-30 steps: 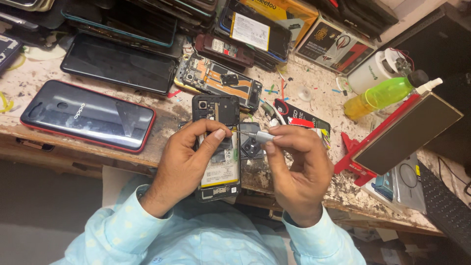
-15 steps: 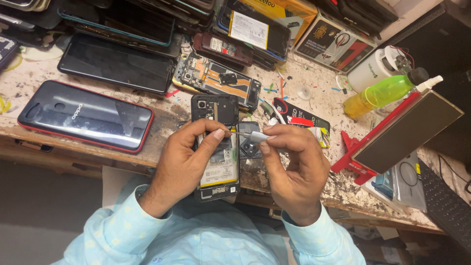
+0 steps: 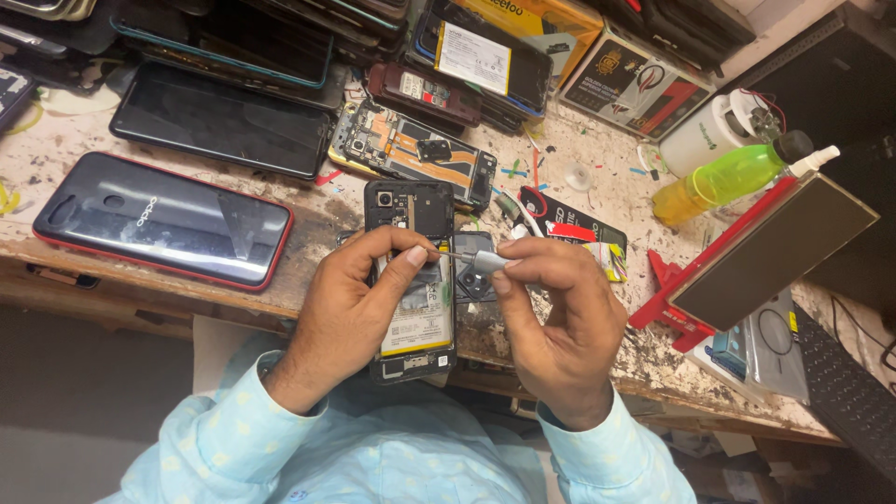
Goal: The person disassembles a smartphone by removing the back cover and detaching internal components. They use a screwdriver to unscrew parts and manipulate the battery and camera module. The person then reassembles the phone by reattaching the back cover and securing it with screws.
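Little shifted: two hands, left [image 3: 359, 299] pressing one opened phone [image 3: 415, 322], right [image 3: 560, 313] pinching one screwdriver [image 3: 471, 260].

Yellow box [image 3: 546, 19] behind black screens [image 3: 219, 121].

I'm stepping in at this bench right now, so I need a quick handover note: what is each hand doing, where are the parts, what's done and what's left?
Left hand steadies the opened phone at the workbench edge.
Right hand holds a small screwdriver, tip at the phone's upper middle.
Done: back cover is off, battery exposed.
Left: the inner plate is still on.
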